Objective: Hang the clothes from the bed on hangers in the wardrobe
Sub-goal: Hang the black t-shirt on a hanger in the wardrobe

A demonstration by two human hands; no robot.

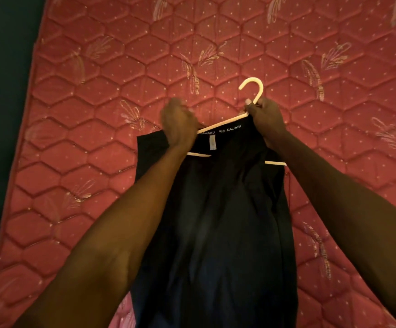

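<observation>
A dark navy garment (215, 221) lies lengthwise on the red quilted mattress (97, 91), its collar end away from me and a printed brand tape showing inside the neck. A white plastic hanger (251, 88) is partly inside the neck; its hook points away and its two arm ends poke out at either side. My right hand (266, 114) is closed around the hanger's neck just below the hook. My left hand (179, 124) is closed on the garment's left collar edge, slightly blurred.
The mattress fills most of the view, patterned with hexagons and pale leaf motifs. A dark floor strip (0, 91) runs along its left edge. No wardrobe or other clothes are in view.
</observation>
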